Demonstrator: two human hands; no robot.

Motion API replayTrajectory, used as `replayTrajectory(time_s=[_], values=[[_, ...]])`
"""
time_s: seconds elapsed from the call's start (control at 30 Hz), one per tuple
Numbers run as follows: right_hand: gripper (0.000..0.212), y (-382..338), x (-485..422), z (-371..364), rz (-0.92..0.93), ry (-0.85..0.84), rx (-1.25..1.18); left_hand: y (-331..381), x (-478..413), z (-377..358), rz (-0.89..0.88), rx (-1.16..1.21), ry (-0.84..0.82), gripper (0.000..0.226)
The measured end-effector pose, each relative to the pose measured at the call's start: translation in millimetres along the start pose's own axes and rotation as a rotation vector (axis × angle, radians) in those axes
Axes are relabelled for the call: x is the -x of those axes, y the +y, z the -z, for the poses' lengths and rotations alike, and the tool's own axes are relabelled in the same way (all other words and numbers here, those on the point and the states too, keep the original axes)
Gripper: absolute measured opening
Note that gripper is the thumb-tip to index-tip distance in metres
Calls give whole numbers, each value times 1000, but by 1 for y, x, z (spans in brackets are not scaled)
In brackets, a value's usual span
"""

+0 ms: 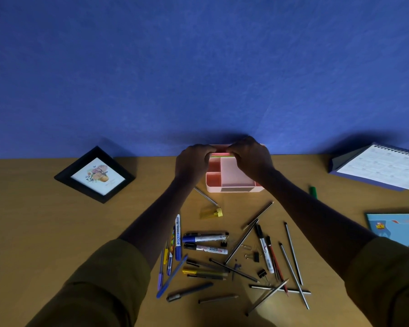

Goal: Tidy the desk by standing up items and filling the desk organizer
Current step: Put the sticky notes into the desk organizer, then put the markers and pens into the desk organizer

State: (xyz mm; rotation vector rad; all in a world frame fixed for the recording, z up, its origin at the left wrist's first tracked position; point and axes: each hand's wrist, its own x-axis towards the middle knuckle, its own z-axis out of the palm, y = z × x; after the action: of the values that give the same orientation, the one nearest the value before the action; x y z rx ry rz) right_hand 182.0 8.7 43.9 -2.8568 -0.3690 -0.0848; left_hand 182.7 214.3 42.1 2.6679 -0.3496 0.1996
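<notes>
A pink desk organizer (232, 182) stands at the back of the desk against the blue wall. Both hands reach over its rear compartment. My left hand (194, 162) and my right hand (250, 156) pinch a thin stack of coloured sticky notes (220, 155), pink and green, at the organizer's back edge. Its front compartments look empty. Several pens, markers and pencils (222, 258) lie scattered flat on the desk in front, with binder clips (255, 257) among them.
A black picture frame (95, 175) lies flat at the left. A desk calendar (378, 168) lies at the right, a blue booklet (397, 228) nearer, a green marker (312, 191) between. A yellow-capped small bottle (210, 213) lies near the organizer.
</notes>
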Motion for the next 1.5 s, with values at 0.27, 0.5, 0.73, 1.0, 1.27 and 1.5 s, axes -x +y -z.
replayTrajectory(time_s=[0.27,0.5,0.73,1.0,1.27,1.5], values=[[34,-1,1,-4,31,-40,50,-1,-2,-5,-61,-36,-47,22],[31,2,6,-5,66,-31,4,-3,6,-3,-8,40,-1,22],[35,-8,63,3,-86,114,-232,9,50,10,106,263,69,25],[29,-5,171,-14,-185,74,-408,20,128,2,264,470,-58,23],[37,-3,220,-31,-344,10,-437,17,181,-6,334,414,-148,21],[26,4,238,-52,-463,-204,-317,6,215,-12,300,265,-260,18]])
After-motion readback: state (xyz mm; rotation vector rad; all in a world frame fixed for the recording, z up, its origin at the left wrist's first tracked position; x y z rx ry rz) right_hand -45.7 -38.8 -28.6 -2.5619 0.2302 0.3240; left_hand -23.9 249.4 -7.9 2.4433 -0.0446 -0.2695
